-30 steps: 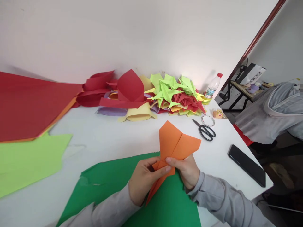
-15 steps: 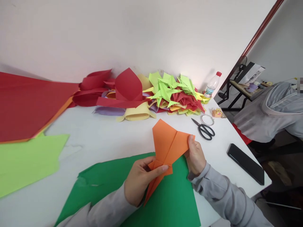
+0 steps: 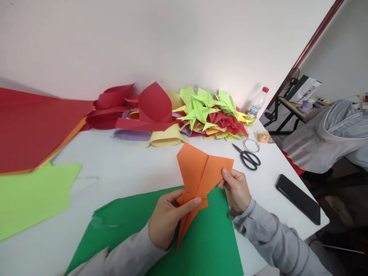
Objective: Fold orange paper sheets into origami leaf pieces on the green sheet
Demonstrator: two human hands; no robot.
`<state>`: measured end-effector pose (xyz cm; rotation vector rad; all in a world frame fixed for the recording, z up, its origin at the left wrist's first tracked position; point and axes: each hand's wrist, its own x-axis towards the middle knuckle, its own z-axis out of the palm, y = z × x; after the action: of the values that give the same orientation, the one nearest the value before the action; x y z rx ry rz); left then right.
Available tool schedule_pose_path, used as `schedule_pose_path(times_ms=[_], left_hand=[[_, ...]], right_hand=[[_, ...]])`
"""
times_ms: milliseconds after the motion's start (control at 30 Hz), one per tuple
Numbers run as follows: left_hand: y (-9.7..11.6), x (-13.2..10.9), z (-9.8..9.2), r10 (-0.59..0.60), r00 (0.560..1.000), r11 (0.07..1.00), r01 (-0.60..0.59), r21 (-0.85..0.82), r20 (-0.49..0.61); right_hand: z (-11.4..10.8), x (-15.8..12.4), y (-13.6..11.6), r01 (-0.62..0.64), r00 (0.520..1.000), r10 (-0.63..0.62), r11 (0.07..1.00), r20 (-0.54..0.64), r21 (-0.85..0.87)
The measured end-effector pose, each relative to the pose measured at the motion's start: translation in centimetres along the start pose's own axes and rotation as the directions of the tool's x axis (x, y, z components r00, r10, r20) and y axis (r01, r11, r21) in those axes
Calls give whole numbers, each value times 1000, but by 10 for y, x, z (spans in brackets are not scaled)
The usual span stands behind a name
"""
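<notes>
A folded orange paper (image 3: 195, 172) is held up over a green sheet (image 3: 212, 241), its wide part at the top and a narrow point at the bottom. My left hand (image 3: 169, 218) pinches its narrow middle, thumb across the front; the fingers behind are hidden. My right hand (image 3: 235, 188) grips the lower edge of the paper's right flap between thumb and fingers.
Red sheets (image 3: 37, 130) and a light green sheet (image 3: 37, 195) lie at left. Folded papers (image 3: 201, 111) are piled along the wall. Scissors (image 3: 246, 156), a tape roll (image 3: 251, 145), a bottle (image 3: 257, 103) and a phone (image 3: 298, 198) are at right. Beyond sits a person (image 3: 336, 134).
The orange paper has shifted slightly left and turned a little. My right hand has slid from the flap's outer corner down to its lower edge.
</notes>
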<state>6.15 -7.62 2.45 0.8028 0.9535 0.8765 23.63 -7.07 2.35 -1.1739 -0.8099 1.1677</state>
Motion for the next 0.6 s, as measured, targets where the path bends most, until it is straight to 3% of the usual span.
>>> schedule_pose_path(times_ms=[200,267,300,333,367,400,433,467,500,533,600], left_hand=[[6,-3,1,34,999,998,-35,54,17],[16,-4,-3,151,988,974,-153,168,24],[23,-4,-7,275,960,924,-277,263,44],[31,-3,-12,440,894,816,-436,378,82],[38,-2,-17,630,760,615,-612,496,157],[45,1,-23,781,564,337,-742,579,269],[50,4,-28,834,377,53,-782,620,404],[53,7,-32,815,236,-212,-729,650,530],[54,12,-35,757,155,-415,-636,650,635],[52,16,-37,685,135,-546,-556,627,716],[43,26,-39,553,169,-694,-449,563,816]], right_hand=[[-3,5,-6,0,1000,3,987,-17,163],[-6,9,-8,38,997,-27,982,-66,183],[-7,11,-9,58,995,-43,982,-89,180],[-8,12,-9,68,994,-51,982,-100,175],[-9,13,-8,73,993,-55,982,-105,174],[-9,13,-8,69,993,-52,982,-103,177],[-9,13,-7,61,994,-43,981,-102,182],[-10,13,-6,61,993,-41,982,-112,180],[-10,13,-6,76,989,-53,984,-139,164],[-12,12,-6,110,980,-86,986,-181,125],[-15,9,-10,244,929,-246,969,-277,-44]])
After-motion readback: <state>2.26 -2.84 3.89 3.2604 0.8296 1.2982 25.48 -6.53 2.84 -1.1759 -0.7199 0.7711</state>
